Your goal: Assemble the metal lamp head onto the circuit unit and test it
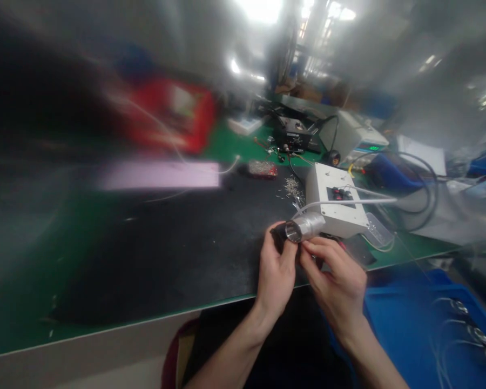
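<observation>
A silver metal cylinder [306, 226] is held up just above the near edge of the black mat [178, 243], its open end turned toward the person and a thin white cable [348, 202] running off its far end to the right. The left hand [276, 270] has its fingers closed round a small black piece [277, 234] right at that open end. The right hand [337, 276] pinches the cylinder from underneath, fingertips pressed together on it.

Just behind stands a white control box [337, 208] with red switches on top. A scatter of small metal pins [291, 187] lies on the mat beyond it, and a little red tray [262, 169] sits further left. The mat lies on a green bench [32, 302]. A blue bin [413, 324] at the lower right holds more cabled parts. Everything at the back left is a blur.
</observation>
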A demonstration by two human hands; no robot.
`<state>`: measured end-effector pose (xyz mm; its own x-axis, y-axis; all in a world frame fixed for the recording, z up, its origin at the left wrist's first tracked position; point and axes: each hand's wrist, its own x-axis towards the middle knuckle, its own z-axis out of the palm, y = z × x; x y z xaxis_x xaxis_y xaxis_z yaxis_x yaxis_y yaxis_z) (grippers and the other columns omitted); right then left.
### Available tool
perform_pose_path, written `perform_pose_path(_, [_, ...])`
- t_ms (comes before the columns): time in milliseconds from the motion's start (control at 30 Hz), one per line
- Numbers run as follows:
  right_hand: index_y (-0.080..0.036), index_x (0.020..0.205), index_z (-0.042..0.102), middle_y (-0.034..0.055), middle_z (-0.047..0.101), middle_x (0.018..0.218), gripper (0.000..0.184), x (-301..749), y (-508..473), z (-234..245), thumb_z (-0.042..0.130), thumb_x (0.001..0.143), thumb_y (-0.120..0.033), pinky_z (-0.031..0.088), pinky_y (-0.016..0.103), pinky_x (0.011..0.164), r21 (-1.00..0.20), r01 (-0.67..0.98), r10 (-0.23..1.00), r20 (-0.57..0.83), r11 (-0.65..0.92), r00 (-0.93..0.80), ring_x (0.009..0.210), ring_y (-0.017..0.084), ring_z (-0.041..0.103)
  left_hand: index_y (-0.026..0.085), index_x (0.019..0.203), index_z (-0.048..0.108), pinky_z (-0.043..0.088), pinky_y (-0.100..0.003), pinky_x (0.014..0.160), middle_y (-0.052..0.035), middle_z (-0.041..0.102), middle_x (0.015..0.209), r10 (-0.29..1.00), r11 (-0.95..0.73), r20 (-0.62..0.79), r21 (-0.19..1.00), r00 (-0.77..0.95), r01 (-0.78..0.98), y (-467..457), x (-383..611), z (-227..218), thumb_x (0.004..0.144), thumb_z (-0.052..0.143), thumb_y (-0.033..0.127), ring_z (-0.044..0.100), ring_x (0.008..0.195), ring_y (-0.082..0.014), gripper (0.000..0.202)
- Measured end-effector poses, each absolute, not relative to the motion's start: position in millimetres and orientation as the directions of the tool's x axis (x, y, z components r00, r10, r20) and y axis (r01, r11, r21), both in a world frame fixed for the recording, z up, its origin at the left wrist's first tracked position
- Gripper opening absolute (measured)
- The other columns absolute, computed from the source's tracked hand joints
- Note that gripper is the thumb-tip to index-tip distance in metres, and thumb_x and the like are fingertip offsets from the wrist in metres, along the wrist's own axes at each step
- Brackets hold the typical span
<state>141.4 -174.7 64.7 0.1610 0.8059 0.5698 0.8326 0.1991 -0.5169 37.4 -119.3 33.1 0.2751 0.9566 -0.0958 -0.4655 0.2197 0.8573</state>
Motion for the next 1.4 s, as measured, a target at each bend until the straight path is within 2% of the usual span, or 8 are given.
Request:
perform_pose_path(200, [-0.022,0.103,0.074,0.0038,0.071,0.109,0.007,140,-174,60,0.069,0.099,-0.019,0.053,0.030,0.078,-0.626,0.766,0.799,0.532,0.146,0.282,0.092,0.017,0.067,0.021,0.129,0.059,0.044,-0.038,0.111,-0.0101,0.064,0.130,0.971,0.181,-0.080,0.862,0.225,-0.474,-122,42,28,0.099,0.069,0.038,0.058,0.125,-0.0278,0.036])
perform_pose_path(567, [-0.015,0.113,0.073,0.0082,0.072,0.110,0.030,148,-171,56,0.070,0.091,0.004,0.053,0.035,0.088,-0.394,0.805,0.694,0.719,0.444,-0.031,0.100,0.019,0.066,0.021,0.128,0.059,0.046,-0.038,0.110,-0.0094,0.065,0.127,0.988,0.129,-0.076,0.876,0.131,-0.464,-128,41,24,0.101,0.066,0.040,0.061,0.122,-0.0268,0.034])
perform_pose_path(733, [-0.015,0.110,0.073,0.0082,0.072,0.109,0.026,156,-170,51,0.070,0.091,0.003,0.053,0.035,0.088,-0.439,0.785,0.705,0.709,0.437,0.003,0.099,0.019,0.066,0.024,0.133,0.057,0.049,-0.034,0.103,-0.0065,0.064,0.128,0.986,0.117,-0.062,0.915,0.154,-0.386,-127,43,25,0.102,0.065,0.042,0.062,0.117,-0.0239,0.036])
perform_pose_path(933, [-0.018,0.110,0.076,0.0075,0.068,0.111,0.021,157,-175,57,0.072,0.094,-0.006,0.051,0.036,0.090,-0.464,0.820,0.764,0.643,0.336,0.050,0.105,0.020,0.062,0.023,0.132,0.058,0.052,-0.032,0.095,-0.0087,0.064,0.127,0.964,0.229,-0.141,0.867,0.224,-0.443,-125,42,32,0.101,0.066,0.041,0.062,0.116,-0.0250,0.036])
perform_pose_path(1067, [-0.022,0.114,0.076,0.0057,0.067,0.113,0.020,174,-187,70,0.067,0.099,-0.012,0.053,0.031,0.087,-0.556,0.770,0.833,0.551,0.314,0.058,0.103,0.018,0.064,0.020,0.126,0.059,0.050,-0.024,0.064,-0.0111,0.067,0.112,0.913,0.388,-0.224,0.740,0.342,-0.550,-121,36,39,0.103,0.061,0.042,0.067,0.084,-0.0191,0.032])
perform_pose_path(1167, [-0.024,0.109,0.075,0.0027,0.069,0.107,0.012,202,-200,69,0.066,0.102,-0.020,0.053,0.027,0.079,-0.614,0.769,0.880,0.450,0.179,0.154,0.096,0.015,0.066,0.016,0.119,0.061,0.044,-0.023,0.057,-0.0117,0.068,0.104,0.901,0.407,-0.224,0.730,0.371,-0.549,-115,29,41,0.104,0.058,0.039,0.063,0.068,-0.0147,0.028])
perform_pose_path(1300, [-0.025,0.110,0.073,0.0009,0.068,0.108,0.011,231,-213,50,0.068,0.102,-0.031,0.053,0.028,0.085,-0.543,0.839,0.963,0.239,0.027,0.124,0.098,0.015,0.066,0.014,0.116,0.062,0.043,-0.022,0.055,-0.0132,0.069,0.102,0.883,0.441,-0.231,0.705,0.409,-0.555,-111,25,37,0.104,0.056,0.036,0.061,0.065,-0.0137,0.026])
perform_pose_path(1400, [-0.024,0.115,0.072,0.0026,0.067,0.109,0.017,235,-211,37,0.069,0.102,-0.035,0.052,0.031,0.087,-0.488,0.873,0.978,0.177,-0.007,0.106,0.098,0.017,0.065,0.013,0.118,0.062,0.043,-0.022,0.056,-0.0143,0.070,0.102,0.870,0.458,-0.229,0.703,0.436,-0.544,-111,24,34,0.104,0.056,0.036,0.061,0.065,-0.0137,0.027])
